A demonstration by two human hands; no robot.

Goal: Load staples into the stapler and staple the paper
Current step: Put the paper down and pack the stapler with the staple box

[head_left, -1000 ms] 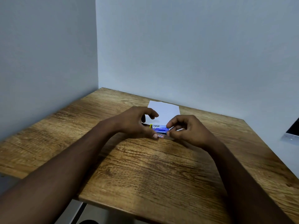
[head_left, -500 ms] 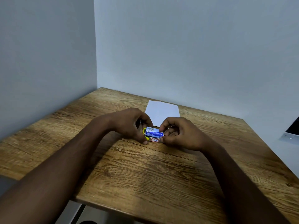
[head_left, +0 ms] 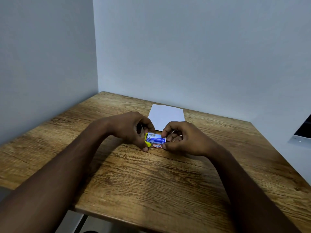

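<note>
A small blue staple box (head_left: 155, 139) with a yellow end flap and a red-framed label sits between both hands, just above the wooden table (head_left: 151, 182). My left hand (head_left: 133, 130) pinches its yellow left end. My right hand (head_left: 181, 138) grips its right end with thumb and fingers. A white sheet of paper (head_left: 166, 116) lies flat on the table right behind the hands. No stapler shows; it may be hidden by the hands.
Grey walls meet in a corner behind the table's far left. A dark flat object with a light rim (head_left: 303, 132) pokes in at the right edge, beyond the table. The table's near edge runs under my forearms.
Both hands have drawn the staple box a little toward me and off the paper. The box has turned, so its blue top face and red-framed label now show.
</note>
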